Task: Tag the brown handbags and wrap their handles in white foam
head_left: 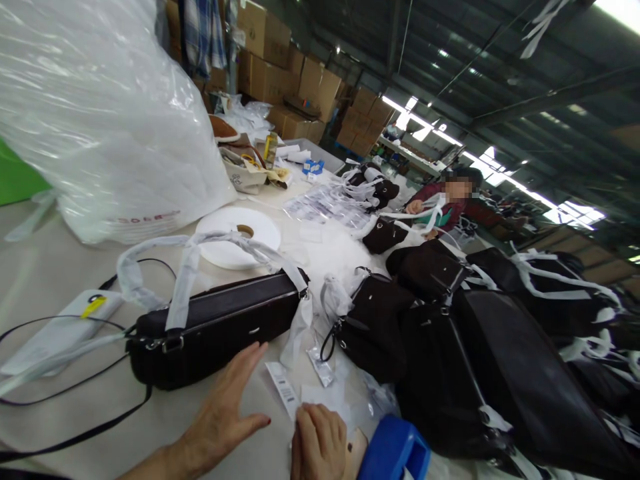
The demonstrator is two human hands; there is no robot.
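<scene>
My left hand (pixel 220 413) is open, fingers stretched and thumb apart, just in front of a dark brown handbag (pixel 225 323). The bag stands on the table, its handles wrapped in white paper. My right hand (pixel 320 440) rests on the table with fingers bent and pressed together; what lies under them is hidden. A white barcode tag (pixel 283 390) reaches up to its fingertips. A small clear packet (pixel 320 367) lies just beyond. Right beside this hand is a blue plastic holder (pixel 393 450), partly cut off by the frame.
Several dark bags (pixel 525 373) crowd the right side. A white tape roll (pixel 240 238) lies behind the handbag, and a white device (pixel 65 327) with black cords is at left. A big plastic-wrapped bundle (pixel 110 120) fills the back left. Across the table a person (pixel 440 207) handles bags.
</scene>
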